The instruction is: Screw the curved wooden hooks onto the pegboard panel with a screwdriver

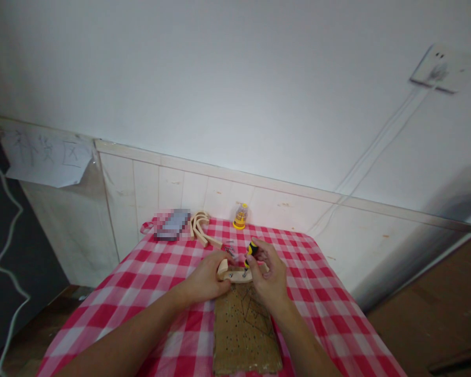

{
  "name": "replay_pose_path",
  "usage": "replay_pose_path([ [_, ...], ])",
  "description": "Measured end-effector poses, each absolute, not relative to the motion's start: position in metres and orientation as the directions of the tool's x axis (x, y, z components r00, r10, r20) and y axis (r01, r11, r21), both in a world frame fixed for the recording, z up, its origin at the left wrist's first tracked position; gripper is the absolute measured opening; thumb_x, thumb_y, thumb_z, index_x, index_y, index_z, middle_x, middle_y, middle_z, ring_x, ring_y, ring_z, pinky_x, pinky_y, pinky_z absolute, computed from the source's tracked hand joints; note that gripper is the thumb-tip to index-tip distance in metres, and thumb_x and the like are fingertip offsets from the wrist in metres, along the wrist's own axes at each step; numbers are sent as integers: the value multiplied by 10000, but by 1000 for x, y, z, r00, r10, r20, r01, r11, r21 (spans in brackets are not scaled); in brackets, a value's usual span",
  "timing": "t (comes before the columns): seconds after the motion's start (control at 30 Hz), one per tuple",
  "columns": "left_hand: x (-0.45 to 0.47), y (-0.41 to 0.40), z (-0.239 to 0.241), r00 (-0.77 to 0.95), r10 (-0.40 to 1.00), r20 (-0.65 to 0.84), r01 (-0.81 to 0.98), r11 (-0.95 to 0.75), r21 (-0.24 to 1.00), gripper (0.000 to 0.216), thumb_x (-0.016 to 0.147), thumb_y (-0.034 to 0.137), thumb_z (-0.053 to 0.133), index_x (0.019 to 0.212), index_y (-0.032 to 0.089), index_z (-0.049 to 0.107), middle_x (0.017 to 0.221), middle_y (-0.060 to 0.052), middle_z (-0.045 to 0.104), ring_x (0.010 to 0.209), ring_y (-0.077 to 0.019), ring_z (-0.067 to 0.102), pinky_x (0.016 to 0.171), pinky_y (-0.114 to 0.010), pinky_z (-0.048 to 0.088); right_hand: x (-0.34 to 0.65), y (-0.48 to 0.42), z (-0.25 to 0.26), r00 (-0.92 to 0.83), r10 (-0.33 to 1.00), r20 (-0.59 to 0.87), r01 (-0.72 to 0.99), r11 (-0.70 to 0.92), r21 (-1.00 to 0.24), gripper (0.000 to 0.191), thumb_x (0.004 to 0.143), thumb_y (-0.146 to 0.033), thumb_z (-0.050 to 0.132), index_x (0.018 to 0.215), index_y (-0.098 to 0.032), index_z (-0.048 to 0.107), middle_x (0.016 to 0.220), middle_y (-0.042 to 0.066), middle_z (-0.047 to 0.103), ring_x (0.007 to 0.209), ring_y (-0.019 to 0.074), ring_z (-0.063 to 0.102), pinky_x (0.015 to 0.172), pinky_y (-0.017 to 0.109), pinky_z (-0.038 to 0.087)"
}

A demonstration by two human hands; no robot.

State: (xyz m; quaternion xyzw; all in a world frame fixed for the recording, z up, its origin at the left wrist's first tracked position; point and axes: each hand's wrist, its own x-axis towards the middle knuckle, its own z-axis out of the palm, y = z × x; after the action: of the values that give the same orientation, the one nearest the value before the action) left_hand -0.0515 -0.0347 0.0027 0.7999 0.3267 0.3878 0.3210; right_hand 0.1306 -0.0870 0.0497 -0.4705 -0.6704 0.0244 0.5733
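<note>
A pale wooden piece [237, 276] with two dark screws in its face lies across the far end of a brown cardboard sheet [243, 330]. My left hand [208, 276] is closed around the left end of this piece, where a curved part rises. Between the fingers of my right hand [269, 269] is a yellow-and-black screwdriver [251, 248], tilted, its tip down at the right-hand screw. Whether the tip sits in the screw head is too small to tell. The cardboard carries dotted holes and drawn lines.
Several curved wooden pieces [198, 228] lie beyond my left hand, beside a blurred-out flat object [172, 225]. A yellow-capped clear bottle [240, 216] stands near the wall. Small metal items [230, 248] lie on the red-checked tablecloth [141, 283]. White cables [371, 152] hang from a wall socket.
</note>
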Motion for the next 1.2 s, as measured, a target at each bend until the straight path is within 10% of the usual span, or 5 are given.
replay_pose_path([
  [1.2,-52,-34,5,504,774,384,303,-575,760,365,606,97,629,959,190,623,937,-38,687,852,-227,637,768,-321,491,131,-85,47,135,661,738,604,535,-590,305,885,-219,672,1189,-236,673,1010,67,752,809,199,709,760,356,617],
])
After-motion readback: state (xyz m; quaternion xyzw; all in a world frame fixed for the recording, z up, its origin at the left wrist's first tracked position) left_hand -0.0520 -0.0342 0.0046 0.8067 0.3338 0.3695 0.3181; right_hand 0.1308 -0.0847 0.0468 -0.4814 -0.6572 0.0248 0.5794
